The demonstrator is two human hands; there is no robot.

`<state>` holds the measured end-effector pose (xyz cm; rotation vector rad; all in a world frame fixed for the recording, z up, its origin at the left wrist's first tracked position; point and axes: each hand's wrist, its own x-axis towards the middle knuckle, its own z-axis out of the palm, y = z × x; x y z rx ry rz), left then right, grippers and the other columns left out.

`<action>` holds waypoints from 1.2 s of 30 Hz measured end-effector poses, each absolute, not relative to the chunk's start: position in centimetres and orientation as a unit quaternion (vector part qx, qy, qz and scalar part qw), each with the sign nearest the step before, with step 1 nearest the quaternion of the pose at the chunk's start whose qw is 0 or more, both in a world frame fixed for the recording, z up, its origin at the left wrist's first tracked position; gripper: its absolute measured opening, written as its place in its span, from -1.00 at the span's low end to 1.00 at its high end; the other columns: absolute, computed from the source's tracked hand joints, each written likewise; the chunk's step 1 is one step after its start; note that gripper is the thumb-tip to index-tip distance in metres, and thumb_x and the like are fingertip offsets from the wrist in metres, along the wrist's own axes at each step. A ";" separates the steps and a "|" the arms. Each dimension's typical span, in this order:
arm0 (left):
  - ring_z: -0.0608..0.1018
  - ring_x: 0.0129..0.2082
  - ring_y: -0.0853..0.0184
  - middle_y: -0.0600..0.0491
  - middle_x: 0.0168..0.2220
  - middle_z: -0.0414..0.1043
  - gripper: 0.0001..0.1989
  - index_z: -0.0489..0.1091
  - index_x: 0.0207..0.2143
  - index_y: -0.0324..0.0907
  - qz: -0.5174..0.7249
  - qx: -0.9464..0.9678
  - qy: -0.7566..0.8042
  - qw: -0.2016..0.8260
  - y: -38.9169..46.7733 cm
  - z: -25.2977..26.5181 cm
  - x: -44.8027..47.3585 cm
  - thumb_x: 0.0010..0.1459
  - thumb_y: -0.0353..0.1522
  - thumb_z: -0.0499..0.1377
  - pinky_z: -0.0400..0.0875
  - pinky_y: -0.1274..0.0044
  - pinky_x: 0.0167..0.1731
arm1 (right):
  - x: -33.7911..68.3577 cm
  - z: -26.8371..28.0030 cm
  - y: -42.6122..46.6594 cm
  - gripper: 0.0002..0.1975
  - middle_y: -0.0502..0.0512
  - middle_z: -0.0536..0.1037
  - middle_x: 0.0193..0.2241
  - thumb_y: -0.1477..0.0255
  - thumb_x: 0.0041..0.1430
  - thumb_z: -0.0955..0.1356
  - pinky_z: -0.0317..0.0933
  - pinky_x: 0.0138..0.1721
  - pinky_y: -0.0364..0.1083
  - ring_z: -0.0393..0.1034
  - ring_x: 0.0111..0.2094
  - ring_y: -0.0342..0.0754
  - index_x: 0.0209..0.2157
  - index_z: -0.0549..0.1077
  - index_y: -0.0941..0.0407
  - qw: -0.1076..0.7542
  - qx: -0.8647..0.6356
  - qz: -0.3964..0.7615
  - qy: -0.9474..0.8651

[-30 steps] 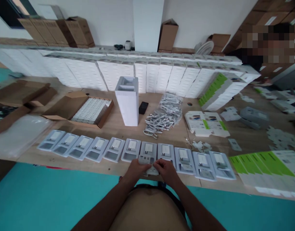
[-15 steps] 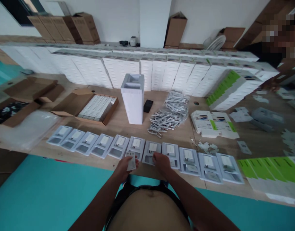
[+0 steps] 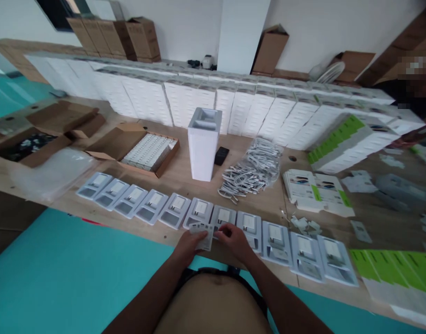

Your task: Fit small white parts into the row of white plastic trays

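Observation:
My left hand [image 3: 187,247] grips a few thin printed cards [image 3: 207,237], fanned slightly, just in front of the tray row. Beside their right edge, my right hand [image 3: 235,240] has its thumb and fingers pinched together; anything between them is too small to make out. Behind the hands, a shallow white plastic tray [image 3: 224,214] holds a pale rectangular piece in its upper compartment. A similar tray [image 3: 276,239] to the right also has a card in its lower compartment. The tray [image 3: 176,206] to the left shows a bare lower compartment.
A tall stack of nested trays [image 3: 203,148] stands behind the row, near a black phone [image 3: 221,156] and bundled white cables [image 3: 251,169]. An open carton [image 3: 150,150] of small white pieces lies left. White boxes [image 3: 244,106] line the back. Another person [image 3: 400,93] is at far right.
My right hand has come back from the tray toward the cards. The left hand has turned the cards and brought them closer to it. The camera view has shifted.

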<state>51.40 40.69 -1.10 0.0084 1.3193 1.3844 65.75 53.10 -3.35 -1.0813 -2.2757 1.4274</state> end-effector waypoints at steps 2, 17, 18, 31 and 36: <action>0.59 -0.32 0.22 -0.07 -0.24 0.58 -0.59 0.49 -0.16 -0.24 0.593 0.024 0.549 0.589 41.1 -0.9 51.9 -0.11 -0.29 0.36 0.46 0.50 -0.39 | 65.2 -3.2 52.2 -0.74 -0.04 0.48 -0.49 0.24 0.03 0.41 0.20 -0.37 -0.15 0.32 -0.44 -0.12 -0.32 0.47 0.13 0.131 -0.337 0.571 -0.737; 0.59 -0.21 0.17 -0.12 -0.14 0.56 -0.63 0.50 -0.15 -0.23 0.601 0.105 0.516 0.602 41.6 0.7 52.2 -0.05 -0.28 0.33 0.46 0.43 -0.16 | 66.9 -2.3 51.2 -0.62 0.15 0.44 -0.27 0.53 0.18 0.21 0.27 -0.20 -0.07 0.36 -0.25 -0.05 -0.09 0.55 0.02 0.227 -0.238 0.387 -0.861; 0.58 -0.19 0.16 -0.11 -0.14 0.56 -0.61 0.51 -0.16 -0.22 0.596 0.124 0.527 0.593 41.6 0.8 52.2 -0.10 -0.31 0.36 0.45 0.42 -0.13 | 66.8 -2.3 51.2 -0.62 0.15 0.45 -0.26 0.53 0.17 0.21 0.27 -0.17 -0.06 0.37 -0.23 -0.04 -0.10 0.56 0.02 0.228 -0.244 0.408 -0.849; 0.58 -0.29 0.18 -0.04 -0.32 0.59 -0.70 0.55 -0.30 -0.25 0.556 0.158 0.616 0.535 41.5 -0.5 51.7 -0.10 -0.27 0.36 0.44 0.44 -0.23 | 66.3 -1.1 51.9 -0.72 -0.07 0.42 -0.65 0.23 0.12 0.34 0.12 -0.52 -0.18 0.25 -0.61 -0.17 -0.42 0.53 0.16 0.090 -0.343 0.664 -0.658; 0.55 -0.37 0.20 -0.03 -0.39 0.58 -0.74 0.54 -0.39 -0.28 0.525 0.178 0.655 0.513 40.7 -2.1 50.9 -0.20 -0.35 0.39 0.43 0.47 -0.32 | 65.6 -1.4 52.1 -0.80 -0.05 0.46 -0.62 0.29 0.06 0.38 0.14 -0.55 -0.19 0.29 -0.59 -0.16 -0.41 0.50 0.16 0.056 -0.330 0.673 -0.660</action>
